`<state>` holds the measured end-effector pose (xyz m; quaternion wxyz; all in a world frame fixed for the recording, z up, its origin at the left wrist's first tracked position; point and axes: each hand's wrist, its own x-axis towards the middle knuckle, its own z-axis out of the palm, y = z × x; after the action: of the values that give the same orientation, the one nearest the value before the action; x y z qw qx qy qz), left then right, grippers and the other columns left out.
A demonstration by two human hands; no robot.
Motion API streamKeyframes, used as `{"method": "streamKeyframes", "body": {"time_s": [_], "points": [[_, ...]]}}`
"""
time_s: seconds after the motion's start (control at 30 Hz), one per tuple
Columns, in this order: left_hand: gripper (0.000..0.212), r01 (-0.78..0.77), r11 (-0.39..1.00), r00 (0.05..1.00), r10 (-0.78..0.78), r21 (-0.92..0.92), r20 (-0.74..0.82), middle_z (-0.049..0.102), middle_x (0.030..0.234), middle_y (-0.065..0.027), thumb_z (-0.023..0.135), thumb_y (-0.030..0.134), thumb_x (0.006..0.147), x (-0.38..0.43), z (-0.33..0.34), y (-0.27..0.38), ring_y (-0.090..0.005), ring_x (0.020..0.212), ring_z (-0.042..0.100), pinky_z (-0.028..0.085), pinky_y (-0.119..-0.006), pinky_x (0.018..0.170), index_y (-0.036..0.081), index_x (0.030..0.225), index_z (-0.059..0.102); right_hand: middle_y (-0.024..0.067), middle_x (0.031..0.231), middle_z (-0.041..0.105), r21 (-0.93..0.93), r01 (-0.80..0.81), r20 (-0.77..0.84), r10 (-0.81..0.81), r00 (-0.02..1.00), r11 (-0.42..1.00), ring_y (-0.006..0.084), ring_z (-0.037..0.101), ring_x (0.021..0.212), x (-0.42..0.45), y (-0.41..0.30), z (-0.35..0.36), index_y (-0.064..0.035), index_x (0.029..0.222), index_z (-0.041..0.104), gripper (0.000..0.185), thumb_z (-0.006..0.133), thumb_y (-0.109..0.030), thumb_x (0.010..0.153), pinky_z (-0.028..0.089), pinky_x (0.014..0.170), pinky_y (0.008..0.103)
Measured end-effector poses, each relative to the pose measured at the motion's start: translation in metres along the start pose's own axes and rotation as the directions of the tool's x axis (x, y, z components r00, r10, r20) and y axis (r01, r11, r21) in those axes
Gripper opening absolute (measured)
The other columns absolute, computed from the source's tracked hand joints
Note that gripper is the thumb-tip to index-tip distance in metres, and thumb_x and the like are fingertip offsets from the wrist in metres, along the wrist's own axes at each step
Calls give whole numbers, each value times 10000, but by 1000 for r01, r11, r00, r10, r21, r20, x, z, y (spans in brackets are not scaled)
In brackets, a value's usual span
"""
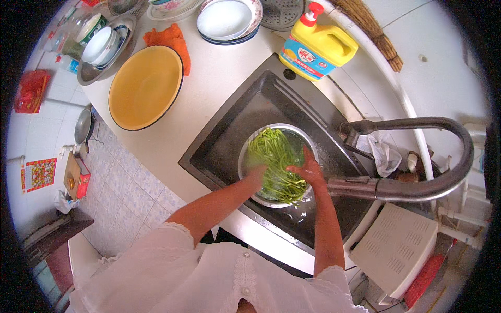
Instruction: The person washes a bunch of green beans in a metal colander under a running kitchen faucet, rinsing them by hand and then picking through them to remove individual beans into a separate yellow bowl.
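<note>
Long green vegetable stems (280,160) lie in water in a round metal basin (245,150) inside the dark sink (231,129). My left hand (258,176) is at the left side of the stems, blurred, its fingers hidden among them. At the basin's right side my right hand (309,168) touches the stems, thumb and forefinger spread apart. Some stems hang over the near rim. Just right of this hand is the head of a dark pull-out faucet (352,188), its hose arching to the right.
A yellow enamel basin (146,88) and an orange cloth (172,45) are on the counter at left. Stacked dishes (225,19) stand at the back. A yellow pump bottle (319,49) stands at the sink's far corner. A beige vented box (395,246) is at right.
</note>
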<state>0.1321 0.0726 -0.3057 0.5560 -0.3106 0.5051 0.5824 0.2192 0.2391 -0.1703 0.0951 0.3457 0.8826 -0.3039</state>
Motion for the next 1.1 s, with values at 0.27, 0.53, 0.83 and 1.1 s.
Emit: {"method": "streamKeyframes", "body": {"time_s": [0.27, 0.53, 0.83, 1.1], "points": [[582, -169, 984, 978, 161, -53, -133, 529, 1023, -144, 677, 291, 663, -10, 39, -14, -280, 872, 537, 457, -418, 742, 65, 1146, 443, 162, 1205, 442, 428, -466, 511, 218, 831, 774, 252, 448, 1087, 44, 20, 74, 19, 1229, 353, 887, 737, -442, 577, 372, 903, 352], [502, 124, 985, 888, -56, -118, 457, 484, 1102, -128, 579, 353, 775, -11, 32, -2, -257, 952, 503, 432, -415, 781, 84, 1174, 435, 101, 1030, 565, 615, -623, 697, 35, 716, 484, 220, 559, 883, 20, 11, 54, -42, 1114, 494, 635, 735, -354, 617, 445, 771, 342], [336, 50, 987, 881, 28, -153, 473, 550, 990, -106, 617, 212, 750, -30, 43, -11, -256, 857, 555, 468, -424, 737, 77, 1043, 522, 76, 902, 606, 727, -394, 402, 117, 908, 563, 189, 577, 792, -1, 26, 41, -29, 968, 589, 414, 721, -209, 619, 446, 722, 327], [294, 175, 975, 878, -90, -139, 470, 600, 897, -123, 605, 150, 744, -46, 46, 0, -269, 780, 600, 504, -429, 685, 49, 1014, 547, 83, 908, 601, 712, -441, 433, 152, 888, 547, 190, 576, 795, -10, 40, 30, -9, 1013, 550, 446, 716, -151, 624, 465, 714, 331]]}}
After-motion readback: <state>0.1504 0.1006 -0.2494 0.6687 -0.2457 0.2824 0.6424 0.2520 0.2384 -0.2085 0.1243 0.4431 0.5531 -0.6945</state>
